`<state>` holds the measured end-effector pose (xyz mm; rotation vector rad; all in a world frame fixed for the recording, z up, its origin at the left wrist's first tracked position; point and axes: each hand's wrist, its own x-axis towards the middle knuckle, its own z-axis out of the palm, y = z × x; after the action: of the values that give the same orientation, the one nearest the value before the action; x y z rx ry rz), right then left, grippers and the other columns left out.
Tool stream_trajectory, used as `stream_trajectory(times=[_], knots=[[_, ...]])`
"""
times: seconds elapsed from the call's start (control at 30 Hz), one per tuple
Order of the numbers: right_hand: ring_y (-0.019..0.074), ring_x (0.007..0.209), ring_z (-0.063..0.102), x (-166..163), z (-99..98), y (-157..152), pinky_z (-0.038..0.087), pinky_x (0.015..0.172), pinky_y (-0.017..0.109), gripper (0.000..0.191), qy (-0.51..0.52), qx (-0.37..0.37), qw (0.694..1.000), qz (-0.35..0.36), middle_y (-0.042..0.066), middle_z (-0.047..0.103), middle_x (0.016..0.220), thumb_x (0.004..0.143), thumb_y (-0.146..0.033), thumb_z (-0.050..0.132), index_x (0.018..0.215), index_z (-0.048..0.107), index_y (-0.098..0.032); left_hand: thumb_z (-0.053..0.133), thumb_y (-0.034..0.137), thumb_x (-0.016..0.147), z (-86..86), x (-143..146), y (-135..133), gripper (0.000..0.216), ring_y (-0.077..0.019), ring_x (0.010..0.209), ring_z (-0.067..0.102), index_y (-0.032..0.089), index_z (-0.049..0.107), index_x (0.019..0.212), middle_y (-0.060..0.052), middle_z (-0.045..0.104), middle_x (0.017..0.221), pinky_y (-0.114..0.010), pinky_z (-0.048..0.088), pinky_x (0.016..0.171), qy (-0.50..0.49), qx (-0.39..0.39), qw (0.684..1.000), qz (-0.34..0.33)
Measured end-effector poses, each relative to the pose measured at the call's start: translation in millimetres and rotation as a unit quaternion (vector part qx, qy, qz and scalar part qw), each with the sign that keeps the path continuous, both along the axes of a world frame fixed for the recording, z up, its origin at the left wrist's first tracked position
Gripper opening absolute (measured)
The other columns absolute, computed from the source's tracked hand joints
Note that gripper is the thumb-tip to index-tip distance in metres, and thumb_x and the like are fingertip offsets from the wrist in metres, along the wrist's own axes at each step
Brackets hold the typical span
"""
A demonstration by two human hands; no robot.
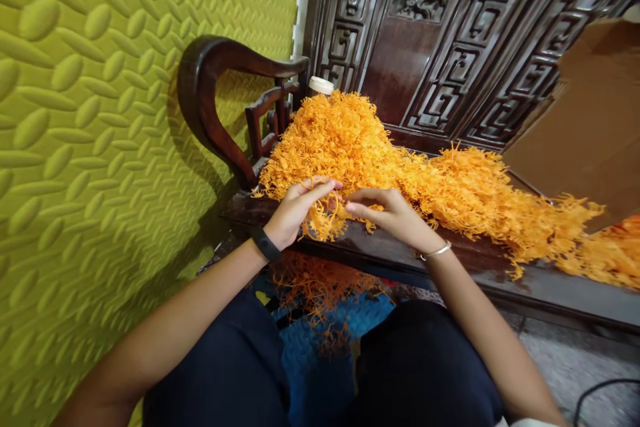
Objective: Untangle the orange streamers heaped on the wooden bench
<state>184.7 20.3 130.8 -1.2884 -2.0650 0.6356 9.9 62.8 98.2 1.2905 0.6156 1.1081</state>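
A large heap of frilly orange artificial-flower pieces point(345, 140) lies on the dark wooden bench point(480, 267). At the heap's near edge, my left hand point(297, 207), with a black wristband, is closed around a small bunch of orange strands point(323, 221). Some strands loop over its fingers, and part of the bunch hangs below them. Just to the right is my right hand point(393, 213), wearing a bangle. Its thumb and fingers come together in a pinch beside the bunch; whatever lies between the fingertips is too small to make out.
A curved wooden armrest point(200, 93) bounds the bench on the left, beside a yellow textured wall point(90, 147). A white-lidded container point(321, 85) stands behind the heap. A brown cardboard sheet point(575, 127) leans at right. More orange strands point(320, 287) lie below the bench, between my knees.
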Motion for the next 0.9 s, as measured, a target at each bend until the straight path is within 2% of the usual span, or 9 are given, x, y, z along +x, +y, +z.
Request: stream_trajectory(times=[0.1, 0.23, 0.37, 0.47, 0.57, 0.67, 0.73, 0.9], knots=[[0.0149, 0.074, 0.061, -2.9, -4.1, 1.8, 0.047, 0.069, 0.027, 0.026, 0.01, -0.016, 0.999, 0.039, 0.004, 0.068, 0.081, 0.078, -0.042, 0.062, 0.08, 0.066, -0.016, 0.061, 0.034, 0.076, 2.0, -0.4, -1.6, 0.02, -0.0129, 0.082, 0.057, 0.017, 0.067, 0.085, -0.002, 0.066, 0.089, -0.027, 0.041, 0.079, 0.005, 0.002, 1.0, -0.003], [0.0134, 0.073, 0.06, -1.5, -8.1, 5.0, 0.047, 0.069, 0.027, 0.022, 0.095, -0.008, 0.995, 0.009, 0.004, 0.065, 0.079, 0.078, -0.037, 0.062, 0.081, 0.062, -0.015, 0.063, 0.028, 0.072, 5.7, -2.9, -2.7, 0.016, -0.0109, 0.071, 0.055, 0.016, 0.065, 0.081, 0.001, 0.062, 0.077, -0.026, 0.041, 0.071, 0.043, 0.001, 0.999, -0.023], [0.0117, 0.07, 0.057, -1.6, -8.3, 4.1, 0.045, 0.066, 0.026, 0.018, 0.147, -0.02, 0.989, 0.009, 0.002, 0.06, 0.076, 0.08, -0.033, 0.06, 0.082, 0.057, -0.015, 0.064, 0.022, 0.067, 3.8, -2.1, -3.1, 0.011, -0.008, 0.058, 0.048, 0.014, 0.062, 0.074, 0.003, 0.056, 0.065, -0.024, 0.037, 0.061, 0.119, 0.004, 0.99, -0.075], [0.0107, 0.07, 0.054, -2.7, -7.5, 2.6, 0.042, 0.066, 0.024, 0.014, 0.151, -0.021, 0.988, 0.027, 0.001, 0.057, 0.076, 0.079, -0.028, 0.062, 0.081, 0.056, -0.016, 0.065, 0.027, 0.068, 2.1, -0.1, -4.8, 0.015, -0.0073, 0.057, 0.045, 0.014, 0.057, 0.066, 0.004, 0.052, 0.062, -0.023, 0.033, 0.058, 0.139, 0.034, 0.985, -0.097], [0.0101, 0.071, 0.053, -2.3, -5.9, 0.7, 0.041, 0.065, 0.023, 0.01, 0.187, -0.073, 0.978, 0.058, 0.0, 0.056, 0.077, 0.079, -0.023, 0.061, 0.081, 0.055, -0.016, 0.062, 0.032, 0.072, 5.0, -1.4, -7.8, 0.023, -0.0067, 0.054, 0.042, 0.014, 0.055, 0.06, 0.005, 0.048, 0.056, -0.022, 0.031, 0.054, 0.152, 0.072, 0.976, -0.138], [0.0098, 0.069, 0.053, -2.1, -5.6, -1.9, 0.041, 0.064, 0.023, 0.009, 0.257, -0.16, 0.946, 0.116, 0.0, 0.056, 0.075, 0.08, -0.023, 0.06, 0.081, 0.054, -0.016, 0.062, 0.033, 0.073, 10.2, -5.6, -10.5, 0.026, -0.0062, 0.05, 0.042, 0.015, 0.054, 0.056, 0.004, 0.05, 0.054, -0.022, 0.03, 0.05, 0.148, 0.071, 0.964, -0.208], [0.0101, 0.066, 0.053, -3.7, -6.7, -3.7, 0.041, 0.064, 0.025, 0.012, 0.309, -0.202, 0.915, 0.163, 0.0, 0.056, 0.072, 0.08, -0.026, 0.06, 0.08, 0.054, -0.016, 0.062, 0.034, 0.072, 11.8, -8.0, -11.3, 0.029, -0.006, 0.047, 0.044, 0.015, 0.054, 0.053, 0.003, 0.052, 0.052, -0.021, 0.03, 0.048, 0.108, 0.053, 0.965, -0.234], [0.0101, 0.06, 0.048, -13.2, -12.0, -7.4, 0.042, 0.064, 0.028, 0.016, 0.394, -0.241, 0.855, 0.236, -0.001, 0.052, 0.064, 0.08, -0.029, 0.061, 0.078, 0.054, -0.015, 0.062, 0.029, 0.068, 8.9, -8.8, -11.6, 0.03, -0.0051, 0.036, 0.041, 0.015, 0.052, 0.044, 0.004, 0.046, 0.038, -0.021, 0.029, 0.043, 0.0, -0.027, 0.962, -0.272]])
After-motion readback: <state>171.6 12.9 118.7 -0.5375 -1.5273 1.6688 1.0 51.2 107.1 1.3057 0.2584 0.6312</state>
